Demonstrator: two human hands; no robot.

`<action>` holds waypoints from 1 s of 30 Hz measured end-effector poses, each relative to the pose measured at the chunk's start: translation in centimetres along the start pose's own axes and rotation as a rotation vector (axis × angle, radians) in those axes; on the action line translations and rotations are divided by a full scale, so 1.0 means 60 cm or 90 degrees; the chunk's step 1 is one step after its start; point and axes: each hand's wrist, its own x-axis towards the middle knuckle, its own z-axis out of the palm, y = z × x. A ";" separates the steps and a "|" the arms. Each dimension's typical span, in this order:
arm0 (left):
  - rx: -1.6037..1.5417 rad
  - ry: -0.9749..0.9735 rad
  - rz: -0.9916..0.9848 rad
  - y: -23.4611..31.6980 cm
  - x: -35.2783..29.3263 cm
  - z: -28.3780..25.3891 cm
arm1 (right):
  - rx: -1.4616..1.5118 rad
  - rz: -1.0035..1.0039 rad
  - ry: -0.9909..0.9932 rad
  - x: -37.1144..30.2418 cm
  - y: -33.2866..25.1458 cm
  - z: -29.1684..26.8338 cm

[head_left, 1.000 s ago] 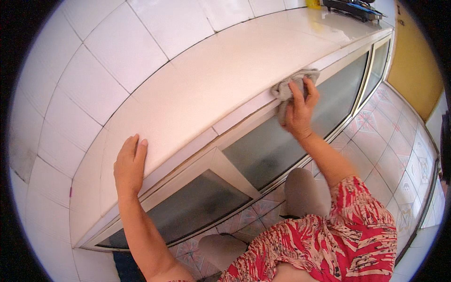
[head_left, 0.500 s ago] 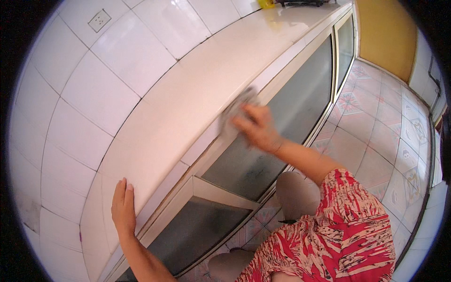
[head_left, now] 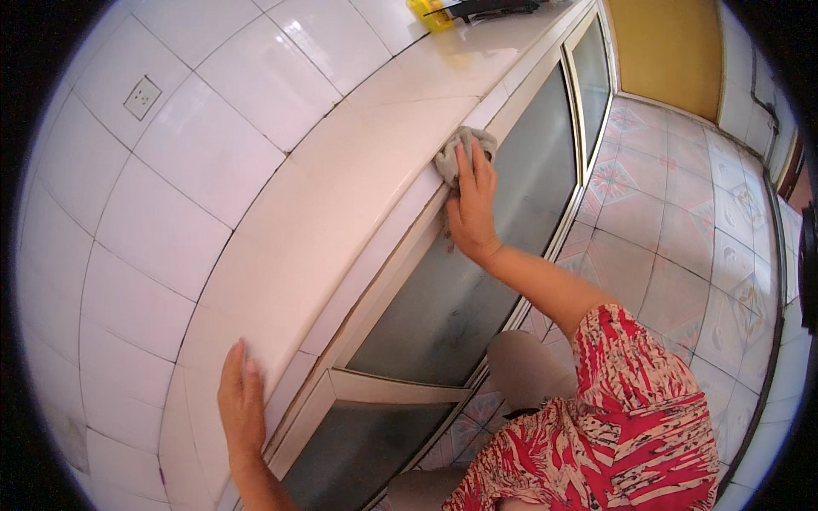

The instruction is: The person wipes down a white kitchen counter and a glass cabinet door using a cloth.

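Observation:
A grey cloth [head_left: 458, 152], bunched up, is pressed by my right hand [head_left: 475, 200] against the tiled front edge of the countertop, above the frosted glass cabinet doors [head_left: 477, 281]. Some of the cloth hangs below the palm. My left hand [head_left: 242, 400] rests at the near end of the pale countertop [head_left: 315, 230], close to its front edge. Its fingers are stretched out, slightly blurred, and nothing is in them.
White wall tiles [head_left: 153, 213] with a socket [head_left: 142, 97] rise behind the counter. At its far end stand a yellow item [head_left: 430, 15] and a black appliance [head_left: 494, 8]. Patterned floor tiles [head_left: 630, 221] lie to the right, leading to a yellow-brown panel [head_left: 669, 55].
My right hand has slid the cloth farther along the counter's front edge, away from me. The left hand stays on the near end, and the whole view has shifted slightly.

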 end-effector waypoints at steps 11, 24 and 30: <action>0.065 -0.203 0.290 0.142 0.148 0.109 | -0.045 0.071 0.046 0.064 0.171 -0.029; -0.095 -0.232 0.157 0.181 0.115 0.056 | -0.100 0.217 -0.118 -0.171 0.017 -0.011; -0.087 -0.233 0.183 0.178 0.118 0.063 | -0.182 0.346 -0.122 -0.022 0.324 -0.038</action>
